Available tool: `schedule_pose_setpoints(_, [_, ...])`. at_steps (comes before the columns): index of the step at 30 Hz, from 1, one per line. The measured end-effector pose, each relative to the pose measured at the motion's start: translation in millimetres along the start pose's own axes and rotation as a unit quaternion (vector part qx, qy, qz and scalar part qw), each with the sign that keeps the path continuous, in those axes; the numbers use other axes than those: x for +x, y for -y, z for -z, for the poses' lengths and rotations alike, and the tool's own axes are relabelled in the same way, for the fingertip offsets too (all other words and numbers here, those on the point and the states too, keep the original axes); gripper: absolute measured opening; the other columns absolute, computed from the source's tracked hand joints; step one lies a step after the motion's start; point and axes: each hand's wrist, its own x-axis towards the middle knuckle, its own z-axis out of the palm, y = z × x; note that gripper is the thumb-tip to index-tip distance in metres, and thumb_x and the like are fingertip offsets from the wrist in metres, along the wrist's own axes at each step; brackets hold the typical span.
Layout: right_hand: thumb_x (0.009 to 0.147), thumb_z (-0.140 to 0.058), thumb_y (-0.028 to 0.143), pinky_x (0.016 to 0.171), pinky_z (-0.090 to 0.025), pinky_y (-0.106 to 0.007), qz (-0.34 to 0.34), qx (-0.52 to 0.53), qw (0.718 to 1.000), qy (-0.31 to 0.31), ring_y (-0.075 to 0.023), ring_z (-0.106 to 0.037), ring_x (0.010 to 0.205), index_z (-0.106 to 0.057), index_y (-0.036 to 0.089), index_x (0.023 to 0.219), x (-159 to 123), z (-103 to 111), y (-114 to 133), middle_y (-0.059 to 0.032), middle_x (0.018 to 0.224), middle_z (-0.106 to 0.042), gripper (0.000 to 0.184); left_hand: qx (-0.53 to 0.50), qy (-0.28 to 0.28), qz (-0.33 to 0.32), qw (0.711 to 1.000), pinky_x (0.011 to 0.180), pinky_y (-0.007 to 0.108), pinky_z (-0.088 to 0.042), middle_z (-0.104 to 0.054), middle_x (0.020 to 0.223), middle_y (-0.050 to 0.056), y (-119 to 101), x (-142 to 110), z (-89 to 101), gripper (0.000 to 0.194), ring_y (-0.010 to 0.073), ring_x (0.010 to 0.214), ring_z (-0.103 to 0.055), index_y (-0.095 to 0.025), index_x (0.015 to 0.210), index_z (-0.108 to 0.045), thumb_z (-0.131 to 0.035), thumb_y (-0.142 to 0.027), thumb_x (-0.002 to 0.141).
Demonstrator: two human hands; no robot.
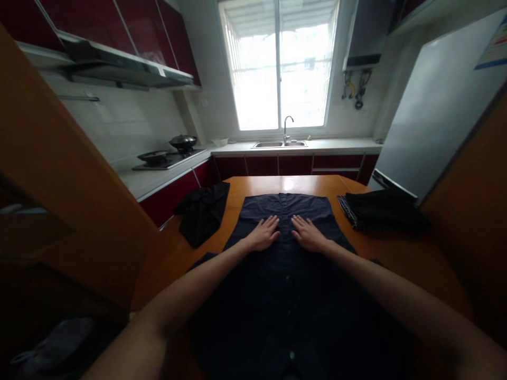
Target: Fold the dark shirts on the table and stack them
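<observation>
With fingers spread, left hand (264, 235) and right hand (309, 235) are laid flat on dark shirt (287, 285) between them, apparently for smoothing.

I saw a kitchen with pale walls (202, 105), daylight pouring through a large window (255, 79), its edges dim. Dark red cabinets (89, 24) hung above a range hood (130, 68) on the left. A white counter (340, 143) ran beneath the window, beyond an orange-brown wooden bench (269, 183); a pale refrigerator (439, 105) stood right.
</observation>
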Motion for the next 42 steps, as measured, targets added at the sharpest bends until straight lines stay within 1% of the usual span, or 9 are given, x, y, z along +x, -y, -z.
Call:
schedule_pose_setpoints(4, [0.101, -0.025, 0.055, 0.123, -0.011, -0.045, 0.050, 0.018, 0.999, 0.012, -0.0222, -0.016, 0.153, -0.027, 0.015, 0.158, 19.9, -8.4, -4.6, -0.0101, 0.165, -0.022, 0.070, -0.016, 0.005, -0.091, 0.996, 0.123, 0.043, -0.005, -0.011, 0.167, 0.004, 8.2, 22.7, -7.7, 0.065, 0.0207, 0.154, -0.008, -0.027, 0.161, -0.018, -0.022, -0.059, 0.104])
schedule_pose_setpoints(7, [0.100, -0.030, 0.052, 0.123, -0.012, -0.042, -0.060, -0.010, 0.997, 0.036, -0.0209, -0.015, 0.153, -0.030, 0.015, 0.157, 32.5, 11.8, -59.7, -0.0085, 0.165, -0.021, 0.068, -0.010, 0.027, 0.002, 1.000, 0.123, 0.047, -0.008, -0.012, 0.167, 0.003, 59.5, 34.8, 13.3, 0.064, 0.0233, 0.154, -0.008, -0.029, 0.160, -0.022, -0.026, -0.058, 0.103])
schedule_pose_setpoints(11, [0.101, -0.024, 0.041, 0.119, -0.015, -0.057, -0.163, -0.030, 0.986, 0.023, -0.0328, -0.016, 0.152, -0.027, -0.003, 0.154, 54.6, 38.1, -109.2, -0.0251, 0.162, -0.020, 0.069, -0.007, 0.016, 0.079, 0.997, 0.120, 0.056, -0.010, -0.013, 0.165, 0.014, 100.7, 55.1, 35.6, 0.065, 0.0312, 0.153, -0.010, -0.017, 0.160, -0.021, -0.024, -0.051, 0.105])
schedule_pose_setpoints(13, [0.101, -0.024, 0.042, 0.121, -0.010, -0.054, -0.140, -0.031, 0.990, 0.007, -0.0299, -0.012, 0.153, -0.026, -0.001, 0.155, 63.9, 33.4, -100.3, -0.0221, 0.163, -0.017, 0.069, -0.013, 0.008, 0.043, 0.999, 0.122, 0.050, -0.008, -0.012, 0.166, 0.011, 90.6, 63.9, 31.1, 0.065, 0.0273, 0.154, -0.008, -0.019, 0.161, -0.018, -0.025, -0.051, 0.105])
schedule_pose_setpoints(17, [0.102, -0.024, 0.052, 0.124, -0.010, -0.044, 0.068, 0.021, 0.997, 0.005, -0.0208, -0.011, 0.154, -0.021, 0.015, 0.160, 78.5, 0.2, -57.9, -0.0079, 0.166, -0.017, 0.069, -0.041, 0.018, -0.159, 0.986, 0.124, 0.037, -0.005, -0.010, 0.167, 0.000, 54.8, 78.8, 8.3, 0.064, 0.0187, 0.154, -0.007, -0.028, 0.161, -0.012, -0.025, -0.055, 0.105])
schedule_pose_setpoints(19, [0.101, -0.024, 0.057, 0.124, -0.009, -0.043, 0.105, 0.031, 0.994, 0.019, -0.0210, -0.013, 0.153, -0.019, 0.017, 0.160, 89.7, -8.3, -55.5, -0.0070, 0.166, -0.018, 0.072, -0.038, 0.029, -0.197, 0.979, 0.124, 0.038, -0.002, -0.010, 0.167, -0.001, 56.6, 90.4, 4.9, 0.065, 0.0186, 0.154, -0.006, -0.030, 0.161, -0.011, -0.025, -0.057, 0.104])
schedule_pose_setpoints(27, [0.103, -0.019, 0.046, 0.121, -0.011, -0.056, -0.083, -0.013, 0.996, 0.029, -0.0309, -0.016, 0.152, -0.022, 0.005, 0.158, 143.9, 26.4, -136.4, -0.0180, 0.164, -0.017, 0.068, -0.012, 0.033, -0.010, 0.999, 0.122, 0.049, -0.007, -0.012, 0.166, 0.011, 120.9, 146.0, 32.2, 0.065, 0.0264, 0.154, -0.008, -0.015, 0.160, -0.018, -0.020, -0.049, 0.105])
schedule_pose_setpoints(34, [0.102, -0.023, 0.057, 0.124, -0.006, -0.041, 0.124, 0.028, 0.991, 0.029, -0.0211, -0.010, 0.154, -0.015, 0.016, 0.161, 130.3, -6.7, -80.8, -0.0064, 0.167, -0.010, 0.072, -0.038, 0.033, -0.213, 0.976, 0.123, 0.037, -0.001, -0.012, 0.167, 0.001, 79.8, 143.2, 5.4, 0.061, 0.0181, 0.154, -0.007, -0.025, 0.161, -0.015, -0.026, -0.049, 0.106])
schedule_pose_setpoints(42, [0.101, -0.020, 0.054, 0.123, -0.009, -0.053, 0.025, 0.006, 0.999, 0.035, -0.0261, -0.012, 0.153, -0.019, 0.010, 0.160, 163.7, -4.5, -75.6, -0.0132, 0.165, -0.014, 0.072, -0.004, 0.038, -0.123, 0.992, 0.123, 0.041, -0.008, -0.011, 0.167, 0.009, 82.0, 189.6, 9.6, 0.064, 0.0201, 0.154, -0.010, -0.017, 0.160, -0.016, -0.024, -0.047, 0.104])
